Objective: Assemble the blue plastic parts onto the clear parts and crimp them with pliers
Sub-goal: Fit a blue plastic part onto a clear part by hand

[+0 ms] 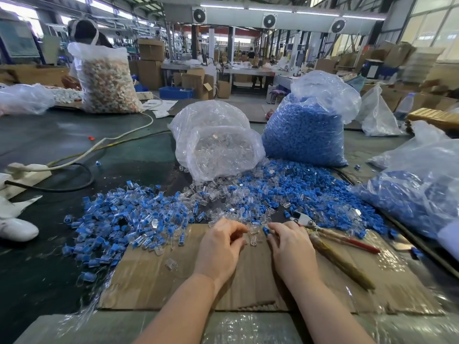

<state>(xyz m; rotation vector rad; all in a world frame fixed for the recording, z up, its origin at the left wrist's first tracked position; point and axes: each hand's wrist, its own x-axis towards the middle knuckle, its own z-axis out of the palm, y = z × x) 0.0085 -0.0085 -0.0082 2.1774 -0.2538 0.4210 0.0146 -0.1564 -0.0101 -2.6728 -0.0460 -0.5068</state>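
Both forearms reach in over a flat sheet of brown corrugated cardboard [154, 281] lying on the dark green surface [44, 276]. The left hand [219, 247] has its fingers curled toward the thumb beside a small clear plastic part [252, 229]; whether it actually pinches anything cannot be told. The right hand [290, 244] pinches a small blue plastic part [265, 230] at its fingertips, just beside the clear one. Right of that hand, on the cardboard, lie pliers with one red handle and one tape-wrapped handle [340, 247], their metal head pointing toward the parts. Beyond the hands spreads a loose heap of blue and clear pieces [139, 214]. Farther back stand a transparent bag of clear parts [218, 142] and, right of it, a taller transparent bag of blue parts [305, 130]. Another bag holding blue pieces [417, 194] slumps at the far right.
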